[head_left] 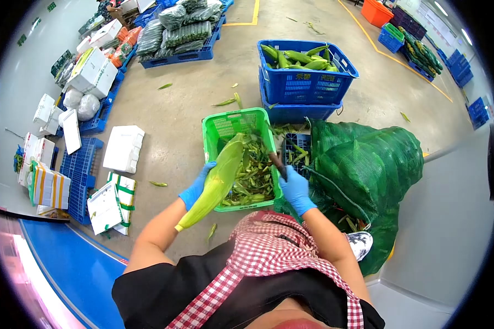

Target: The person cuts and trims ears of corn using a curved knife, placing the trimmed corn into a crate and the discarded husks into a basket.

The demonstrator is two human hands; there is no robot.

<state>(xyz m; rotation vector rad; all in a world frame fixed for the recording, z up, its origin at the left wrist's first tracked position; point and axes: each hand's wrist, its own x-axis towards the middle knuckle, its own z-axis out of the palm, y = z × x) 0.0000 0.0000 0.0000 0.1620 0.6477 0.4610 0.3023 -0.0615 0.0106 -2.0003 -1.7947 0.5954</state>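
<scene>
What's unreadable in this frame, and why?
All in the head view:
Left hand: some fingers hidden behind the corn.
Tool in right hand: far end blurred.
Green crate: floor hidden by scraps and corn.
Lower blue crate: contents hidden by upper blue crate.
Background person: cut off by top edge, too small.

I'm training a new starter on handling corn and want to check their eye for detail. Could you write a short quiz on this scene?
1. The right hand grips a tool. What shade is its visible part?
A. White
B. Dark
C. Yellow
2. True or false: the left hand holds an ear of corn in its husk.
3. Fill the gap: in the picture, the green mesh sack lies to the ____ of the green crate.

Key: 1. B; 2. True; 3. right.
</scene>
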